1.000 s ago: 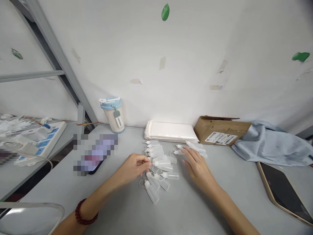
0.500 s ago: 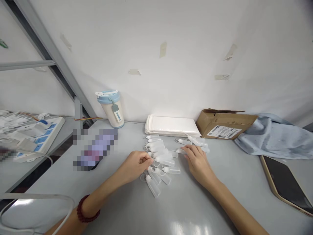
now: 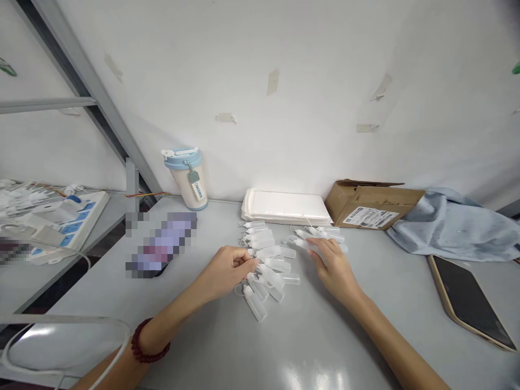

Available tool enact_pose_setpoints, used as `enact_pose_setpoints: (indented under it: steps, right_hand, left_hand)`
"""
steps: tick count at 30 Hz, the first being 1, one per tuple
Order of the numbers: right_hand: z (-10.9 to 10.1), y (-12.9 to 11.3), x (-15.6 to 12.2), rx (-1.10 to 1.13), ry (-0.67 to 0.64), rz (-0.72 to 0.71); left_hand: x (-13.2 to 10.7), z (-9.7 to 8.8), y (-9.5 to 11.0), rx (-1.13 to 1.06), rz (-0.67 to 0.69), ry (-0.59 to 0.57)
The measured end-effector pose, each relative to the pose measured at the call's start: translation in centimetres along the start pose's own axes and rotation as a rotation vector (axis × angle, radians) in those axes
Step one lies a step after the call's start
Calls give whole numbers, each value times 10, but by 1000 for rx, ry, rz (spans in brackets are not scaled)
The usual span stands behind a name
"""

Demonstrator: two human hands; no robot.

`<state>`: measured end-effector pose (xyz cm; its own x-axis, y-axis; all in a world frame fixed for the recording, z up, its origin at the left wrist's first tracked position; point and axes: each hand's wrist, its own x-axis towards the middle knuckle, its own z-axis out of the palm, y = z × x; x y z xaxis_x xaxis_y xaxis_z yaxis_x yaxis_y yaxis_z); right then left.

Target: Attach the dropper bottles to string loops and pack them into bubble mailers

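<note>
Clear-white bottles (image 3: 268, 265), pale blue cup lid (image 3: 182, 158), possibly dark red bracelet (image 3: 143, 346).

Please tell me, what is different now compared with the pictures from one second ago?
Very little. The right hand bent its fingers, earlier stretched flat, onto the far bottles. The left hand keeps its pinch at the near bottle pile; no bottle was lifted or let go. The cup, white tray, box and cloth stayed in place.
</note>
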<state>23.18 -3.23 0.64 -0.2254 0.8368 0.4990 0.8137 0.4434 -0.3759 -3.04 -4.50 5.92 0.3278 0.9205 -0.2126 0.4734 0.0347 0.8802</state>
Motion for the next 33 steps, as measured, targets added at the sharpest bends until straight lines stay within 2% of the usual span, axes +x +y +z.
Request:
enact_pose_setpoints:
  steps: [5,8,12,20,33]
  right_hand:
    - [-8,-16,-1,150,11,168]
    - [-12,-27,-2,273,-35,290]
    - [-20,-41,-3,455,-131,346]
    - [-28,-55,-8,523,-209,305]
    - [-27,-63,-11,441,-168,111]
  left_hand:
    - [-1,0,3,-79,-16,-32]
    - [-1,-1,4,-108,-22,-7]
    - [1,0,2,-138,-1,36]
    - [-3,6,1,-185,33,-75]
    - [-5,9,6,-287,3,-97]
